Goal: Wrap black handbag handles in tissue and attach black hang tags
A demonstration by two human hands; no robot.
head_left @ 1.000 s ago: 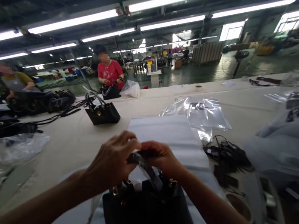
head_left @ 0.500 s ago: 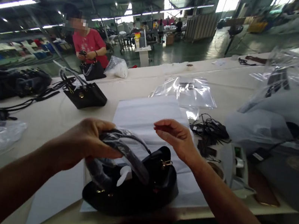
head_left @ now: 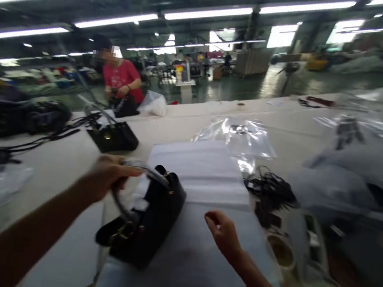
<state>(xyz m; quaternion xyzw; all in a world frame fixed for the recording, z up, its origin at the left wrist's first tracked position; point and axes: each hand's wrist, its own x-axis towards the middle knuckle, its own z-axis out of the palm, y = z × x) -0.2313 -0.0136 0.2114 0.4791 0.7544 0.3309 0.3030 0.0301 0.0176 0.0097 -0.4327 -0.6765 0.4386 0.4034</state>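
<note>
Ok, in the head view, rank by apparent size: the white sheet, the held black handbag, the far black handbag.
1. white sheet
2. held black handbag, gripped by the left hand
3. far black handbag; it is farther away, so the true sizes may match.

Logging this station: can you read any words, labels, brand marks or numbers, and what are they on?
No text can be read anywhere.
Black handbag held by the left hand: gold fittings only, no readable mark.
Red shirt of the person across the table: pale print, too blurred.
Clear plastic bags: contents too blurred.
</note>
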